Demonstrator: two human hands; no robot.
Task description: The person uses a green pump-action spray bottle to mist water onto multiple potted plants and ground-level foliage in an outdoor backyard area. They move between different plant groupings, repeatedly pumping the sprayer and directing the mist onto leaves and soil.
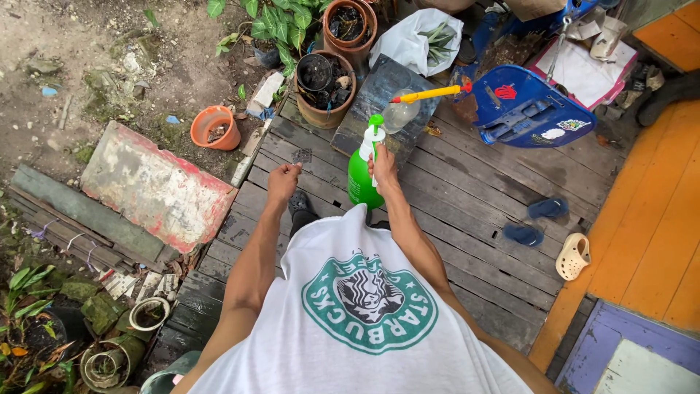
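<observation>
Right hand gripped green spray bottle by its white top, held above wooden deck | left hand closed in loose fist, holding nothing visible | 2 terracotta pots ahead.

Grey plank deck bears blue sandals and clay pot.

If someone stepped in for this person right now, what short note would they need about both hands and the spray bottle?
Right hand: gripping the green plastic spray bottle by its white pump top, held upright over the grey wooden deck.
Left hand: closed in a loose fist, holding nothing visible.
Nearby: brown clay pots of dark soil just ahead, a small orange pot on the ground.
Done: bottle picked up.
Left: no spraying visible yet.
</observation>
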